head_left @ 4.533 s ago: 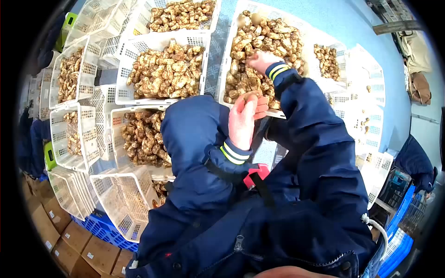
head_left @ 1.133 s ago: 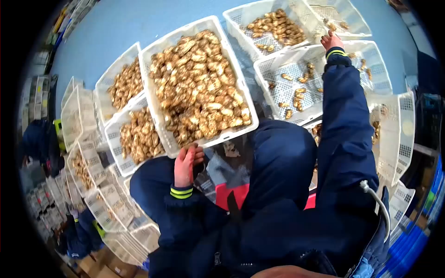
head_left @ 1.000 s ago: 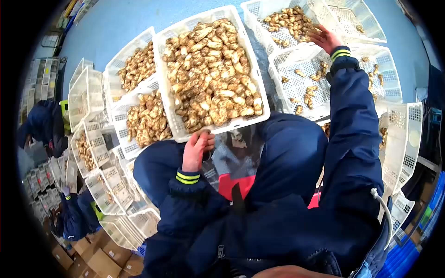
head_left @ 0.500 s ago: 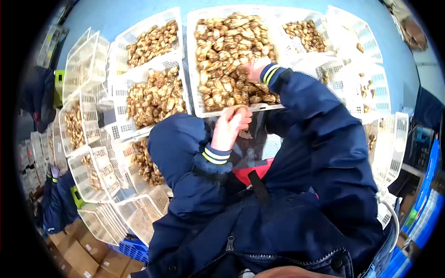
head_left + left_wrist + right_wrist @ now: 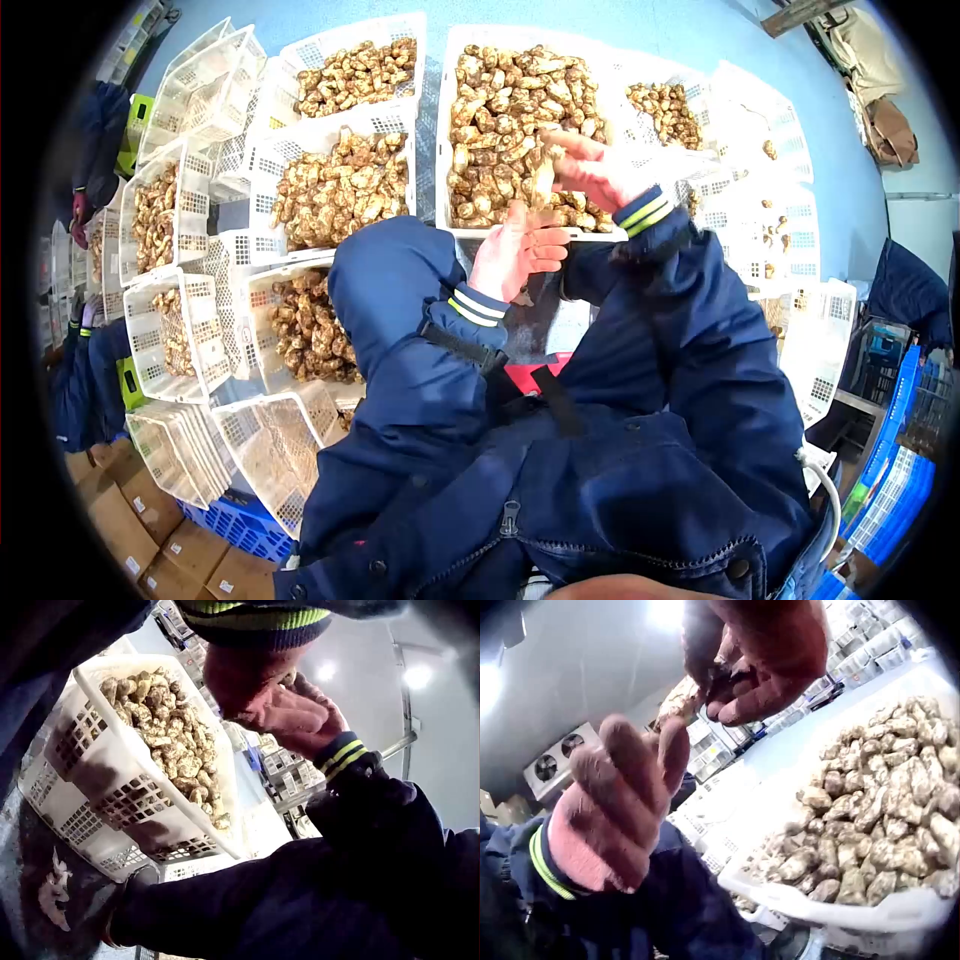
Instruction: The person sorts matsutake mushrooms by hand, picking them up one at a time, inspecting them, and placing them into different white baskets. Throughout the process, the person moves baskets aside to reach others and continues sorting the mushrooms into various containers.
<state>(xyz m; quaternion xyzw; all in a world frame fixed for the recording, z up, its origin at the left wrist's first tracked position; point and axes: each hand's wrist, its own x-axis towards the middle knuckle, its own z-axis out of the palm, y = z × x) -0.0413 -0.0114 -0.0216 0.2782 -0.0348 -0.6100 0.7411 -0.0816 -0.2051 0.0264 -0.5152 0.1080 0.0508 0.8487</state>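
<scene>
Above the near edge of the large white crate (image 5: 446,150), heaped with brown-and-white mushroom-like pieces (image 5: 900,795), both hands meet around one elongated pale-brown piece (image 5: 543,182). My left hand (image 5: 515,255) pinches the lower end between thumb and fingers, as the right wrist view shows (image 5: 615,802). At the upper end, the fingers of my right hand (image 5: 597,175) grip the piece (image 5: 681,699). In the left wrist view the left hand (image 5: 251,690) largely hides it, with the right hand (image 5: 311,724) behind.
Crates (image 5: 262,190) of similar pieces stand to the left, some stacked. Smaller amounts lie in the crates (image 5: 805,235) on the right. Brown cartons (image 5: 150,500) and a blue crate (image 5: 235,530) are at lower left. Another person's dark sleeve (image 5: 105,350) shows at far left.
From over the upper-right crate, my right hand came back into the large crate's heap, then up beside the left hand. My left hand left the crate's near edge, and both now hold one piece.
</scene>
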